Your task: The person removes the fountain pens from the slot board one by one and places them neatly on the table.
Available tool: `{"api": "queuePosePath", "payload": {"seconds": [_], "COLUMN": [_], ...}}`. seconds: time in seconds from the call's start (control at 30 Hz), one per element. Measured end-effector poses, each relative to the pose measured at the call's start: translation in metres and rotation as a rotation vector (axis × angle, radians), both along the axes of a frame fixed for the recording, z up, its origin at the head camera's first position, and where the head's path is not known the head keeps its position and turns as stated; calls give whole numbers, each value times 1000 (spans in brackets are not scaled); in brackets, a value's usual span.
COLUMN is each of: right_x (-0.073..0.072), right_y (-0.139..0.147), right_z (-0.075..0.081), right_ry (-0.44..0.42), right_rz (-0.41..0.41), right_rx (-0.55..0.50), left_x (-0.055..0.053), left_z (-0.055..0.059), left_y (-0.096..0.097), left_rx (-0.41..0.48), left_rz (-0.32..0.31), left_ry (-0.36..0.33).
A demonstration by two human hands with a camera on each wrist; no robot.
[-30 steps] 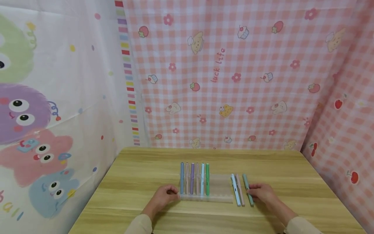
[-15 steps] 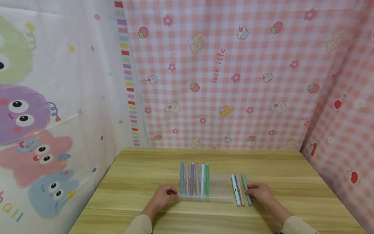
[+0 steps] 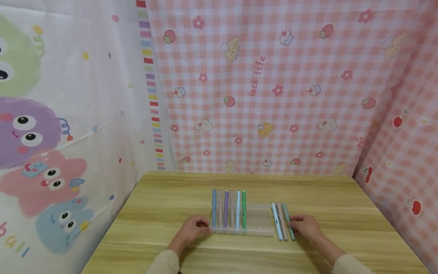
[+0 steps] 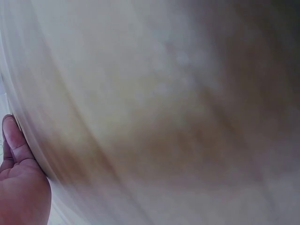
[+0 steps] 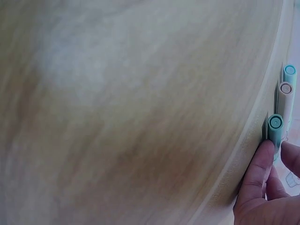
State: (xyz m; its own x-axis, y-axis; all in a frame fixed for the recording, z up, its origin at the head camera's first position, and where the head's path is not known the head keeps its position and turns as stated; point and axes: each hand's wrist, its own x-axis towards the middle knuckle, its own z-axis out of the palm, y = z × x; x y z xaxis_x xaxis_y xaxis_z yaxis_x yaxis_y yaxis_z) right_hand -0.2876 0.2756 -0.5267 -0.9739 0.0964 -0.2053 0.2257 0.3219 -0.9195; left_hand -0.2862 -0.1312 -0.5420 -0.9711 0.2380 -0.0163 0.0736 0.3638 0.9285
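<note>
In the head view, a clear pen tray [image 3: 260, 217] lies on the wood-grain table [image 3: 325, 198], between the hands. The left hand [image 3: 194, 230] is at its near-left corner, fingers curled and thumb brought close to them; it seems to pinch the edge lightly. The right hand [image 3: 306, 226] pinches a grey-green pen [image 3: 286, 212] that lies on the table to the right of the tray. A loose pink pen [image 3: 282, 222] and a loose light-blue pen [image 3: 277, 222] lie just left of it, all three slanting with far ends leftward. The light-blue one is just beside the tray's right edge; whether they touch, I cannot tell.

A push leftward by the right hand could crowd these pens together and drive the nearest against the tray. A tug by the left hand could skew the tray and shift the pens lying in it; rounded barrels might also roll.

Counted: one tray and nine pens. Six are in its left part: a blue pen [image 3: 214, 208], a dusty-pink pen [image 3: 220, 209], a purple pen [image 3: 226, 209], a second dusty-pink pen [image 3: 232, 209], a pale-blue pen [image 3: 238, 209] and a green pen [image 3: 244, 209]. Three are outside.

The left wrist view shows blurred tabletop and part of the left hand; its grip is hidden there.

The right wrist view shows three round pen ends, with fingers on the nearest, the grey-green one.
</note>
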Motion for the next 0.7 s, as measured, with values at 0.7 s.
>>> {"api": "queuePosePath", "payload": {"seconds": [0.7], "right_x": [7], "right_y": [5], "right_z": [3], "right_ry": [-17], "right_rz": [24], "right_rx": [-3], "left_x": [3], "left_z": [3], "left_y": [1], "left_rx": [62], "left_rz": [-9], "left_ry": [38]}}
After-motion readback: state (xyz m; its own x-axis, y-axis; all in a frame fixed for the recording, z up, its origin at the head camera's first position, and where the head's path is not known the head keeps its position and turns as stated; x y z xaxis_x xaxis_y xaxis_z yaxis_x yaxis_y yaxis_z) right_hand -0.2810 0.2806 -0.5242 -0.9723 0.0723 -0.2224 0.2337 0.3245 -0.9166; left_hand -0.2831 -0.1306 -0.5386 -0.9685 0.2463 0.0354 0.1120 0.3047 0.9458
